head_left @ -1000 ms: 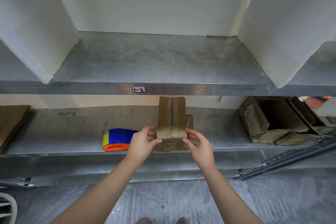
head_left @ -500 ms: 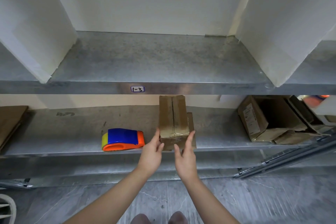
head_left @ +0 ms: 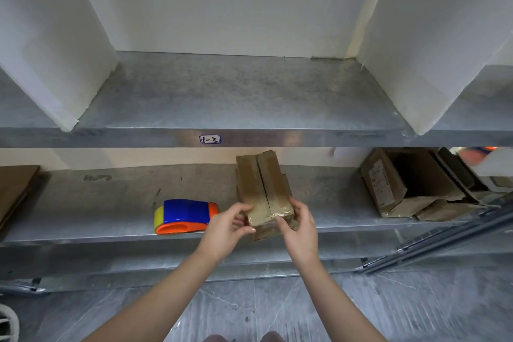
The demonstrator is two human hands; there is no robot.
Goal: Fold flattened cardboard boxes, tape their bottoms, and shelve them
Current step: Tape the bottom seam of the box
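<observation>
Versus half a second ago: both hands have switched from straight fingers at the box end to a curled hold. Left hand point(head_left: 226, 226) pinches the near left corner. Right hand point(head_left: 301, 226) wraps the near right corner, thumb on the tape. Box point(head_left: 262, 183) is at frame centre on the lower shelf point(head_left: 111, 203); can't tell if it's lifted. It's folded, seam taped. Tape dispenser point(head_left: 183, 216) lies just left of the box. Likely left: shelving, maybe on the upper shelf point(head_left: 236, 97). Flat cardboard point(head_left: 14, 189) at far left looks unfolded.
</observation>
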